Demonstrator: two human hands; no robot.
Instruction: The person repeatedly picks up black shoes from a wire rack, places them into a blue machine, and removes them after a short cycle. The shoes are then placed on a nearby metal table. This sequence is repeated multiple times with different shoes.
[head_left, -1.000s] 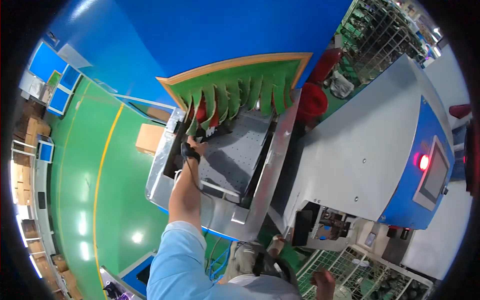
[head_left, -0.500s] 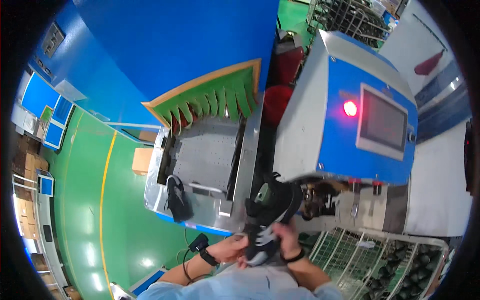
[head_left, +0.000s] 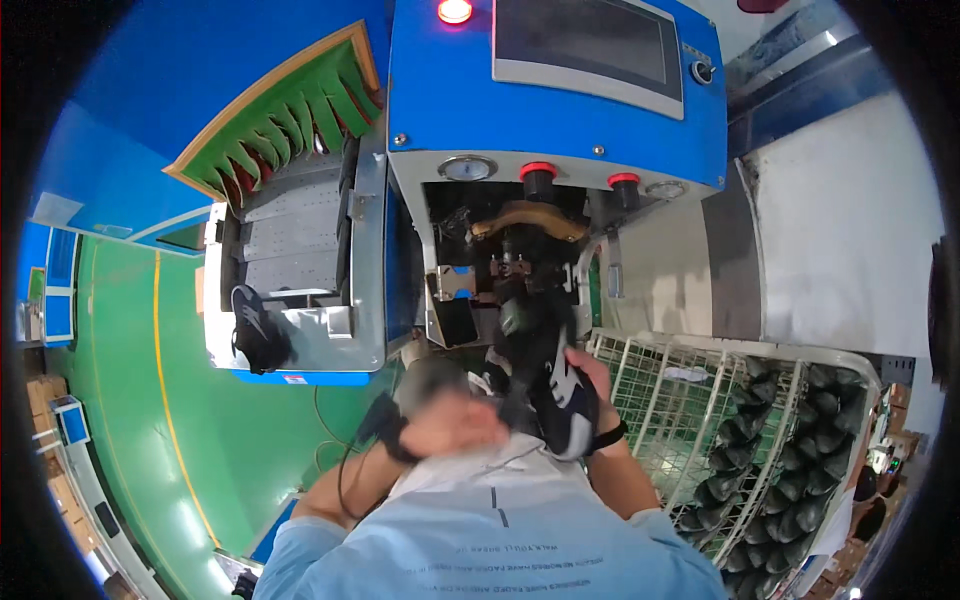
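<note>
A black shoe (head_left: 562,385) with pale stripes stands toe toward me just below the machine's opening. My right hand (head_left: 592,375) grips its right side, fingers wrapped round it. A dull green block (head_left: 514,318) shows at the shoe's far end. My left hand (head_left: 455,425) is left of the shoe and smeared by motion. A blurred grey rounded shape (head_left: 428,380) lies just beyond it; whether the hand holds it I cannot tell. Another black shoe (head_left: 258,330) leans at the near end of the metal conveyor (head_left: 291,235), away from both hands.
Ahead stands a blue and grey machine (head_left: 560,130) with a screen, a lit red lamp and red-collared knobs. Its opening holds a brown curved part (head_left: 528,220) and metal clamps. Green strips (head_left: 285,130) hang over the conveyor. A white wire rack (head_left: 700,365) with several dark pieces is at right.
My view has shifted right toward the machine. The shoe is now in front of its opening. My left hand has come away from the shoe's side; my right hand still grips it.
</note>
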